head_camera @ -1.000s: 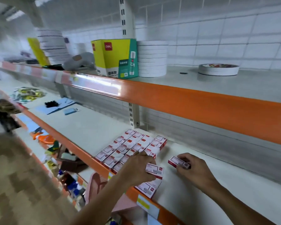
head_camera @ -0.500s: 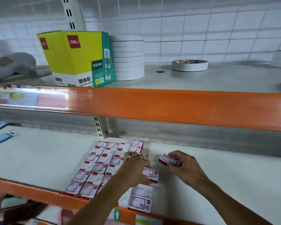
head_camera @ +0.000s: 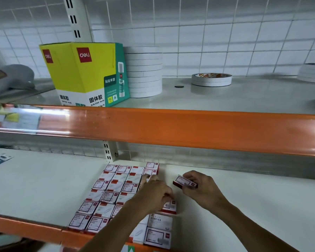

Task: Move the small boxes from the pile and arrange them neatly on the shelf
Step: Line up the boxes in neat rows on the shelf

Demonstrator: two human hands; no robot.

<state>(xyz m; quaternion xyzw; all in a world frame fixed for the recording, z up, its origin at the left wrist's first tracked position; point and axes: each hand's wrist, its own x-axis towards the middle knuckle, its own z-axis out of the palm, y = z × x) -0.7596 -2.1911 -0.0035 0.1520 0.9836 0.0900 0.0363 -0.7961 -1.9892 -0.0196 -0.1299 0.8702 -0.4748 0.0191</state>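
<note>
Now one staple box (head_camera: 185, 182) is pinched in the right hand (head_camera: 202, 190), another (head_camera: 169, 207) gripped by the left hand (head_camera: 153, 195); placement at the grid's (head_camera: 109, 195) right edge is needed.

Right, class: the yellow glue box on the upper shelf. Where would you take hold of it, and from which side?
Grip the yellow glue box by its two upright side faces, coming from the front. It stands tall at the edge of the upper shelf, and the stack of tape rolls sits close against its right side, so lower there is tight; take it near the top.
</note>
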